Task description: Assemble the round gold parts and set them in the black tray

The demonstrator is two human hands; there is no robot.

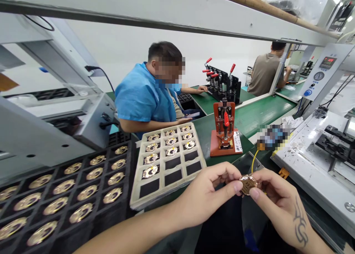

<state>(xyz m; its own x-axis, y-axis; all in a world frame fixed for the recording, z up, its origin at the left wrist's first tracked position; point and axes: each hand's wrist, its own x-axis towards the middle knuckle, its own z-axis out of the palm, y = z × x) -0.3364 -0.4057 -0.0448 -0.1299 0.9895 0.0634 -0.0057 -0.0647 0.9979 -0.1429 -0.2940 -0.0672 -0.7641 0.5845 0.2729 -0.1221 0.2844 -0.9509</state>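
Observation:
Between my two hands is a round gold-coloured watch case, its flat face tilted up at me. My left hand pinches its left edge between thumb and fingers. The thumb and fingers of my right hand close on its right side. Left of my hands sits a cream compartment tray with similar gold cases in most cells and some bare black cells. Farther left, a black divided tray holds rows of the same gold pieces.
A red-brown toggle press stands on the green bench ahead. At right is a white machine with a control box. A co-worker in blue sits across, beside black clamp fixtures. A grey machine frame stands left.

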